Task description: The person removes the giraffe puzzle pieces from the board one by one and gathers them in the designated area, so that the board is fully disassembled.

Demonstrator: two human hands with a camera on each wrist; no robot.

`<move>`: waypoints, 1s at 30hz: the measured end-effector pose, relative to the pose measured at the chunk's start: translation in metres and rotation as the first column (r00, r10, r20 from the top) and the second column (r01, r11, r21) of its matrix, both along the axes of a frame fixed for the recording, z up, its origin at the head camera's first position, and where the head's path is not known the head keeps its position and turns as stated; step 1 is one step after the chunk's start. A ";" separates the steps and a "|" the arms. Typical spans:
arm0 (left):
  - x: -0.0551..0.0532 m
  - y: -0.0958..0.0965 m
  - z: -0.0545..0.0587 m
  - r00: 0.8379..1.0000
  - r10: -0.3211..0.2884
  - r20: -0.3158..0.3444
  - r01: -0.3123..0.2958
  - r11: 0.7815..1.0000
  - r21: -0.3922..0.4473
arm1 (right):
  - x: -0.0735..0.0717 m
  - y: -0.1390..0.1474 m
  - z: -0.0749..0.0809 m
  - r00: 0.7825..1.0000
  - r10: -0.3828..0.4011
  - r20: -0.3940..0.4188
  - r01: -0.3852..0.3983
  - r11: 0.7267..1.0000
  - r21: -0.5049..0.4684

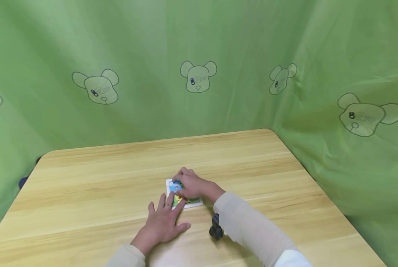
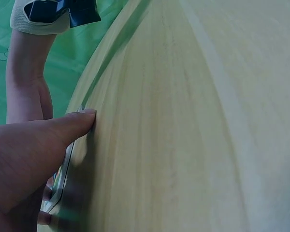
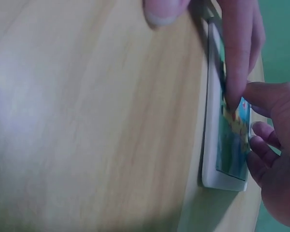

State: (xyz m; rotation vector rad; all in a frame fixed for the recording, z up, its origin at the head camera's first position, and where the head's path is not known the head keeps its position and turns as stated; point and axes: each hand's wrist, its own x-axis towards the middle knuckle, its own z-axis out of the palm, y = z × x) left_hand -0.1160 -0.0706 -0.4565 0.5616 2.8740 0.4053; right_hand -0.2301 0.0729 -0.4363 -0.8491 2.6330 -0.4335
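A small flat picture puzzle with a white border (image 3: 212,145) lies on the table, its picture blue, yellow and green. My left hand (image 1: 163,223) comes from the near side with fingers spread and straight; its fingertips touch the lower part of the picture, and its thumb (image 2: 79,123) points aside, off the puzzle. My right hand (image 1: 190,184) curls over the upper right part. Its thumb and fingers pinch about a blue puzzle piece (image 1: 176,187), mostly hidden under the hand. In the right wrist view, the right thumb (image 3: 263,95) meets a left finger above the picture.
The wooden table (image 1: 95,193) has rounded far corners. Green curtains (image 1: 145,104) with bear-head drawings hang behind it and along the sides. A black device (image 1: 216,228) is attached at the right sleeve, low over the table.
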 end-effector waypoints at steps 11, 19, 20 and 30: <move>0.002 0.004 -0.001 1.000 -0.011 0.007 0.011 1.000 -0.001 | -0.002 0.005 0.001 0.998 -0.014 0.066 0.016 0.999 -0.029; 0.002 0.000 0.003 1.000 -0.002 0.012 0.002 1.000 -0.011 | -0.005 0.000 0.003 0.996 -0.016 0.086 0.020 0.999 -0.045; 0.002 0.000 0.003 1.000 -0.002 0.013 0.003 1.000 -0.010 | -0.006 -0.001 0.003 0.996 -0.019 0.087 0.023 0.999 -0.043; 0.001 -0.001 0.003 1.000 -0.004 0.021 0.004 1.000 -0.011 | -0.007 -0.001 0.004 0.994 -0.034 0.099 0.039 0.998 -0.046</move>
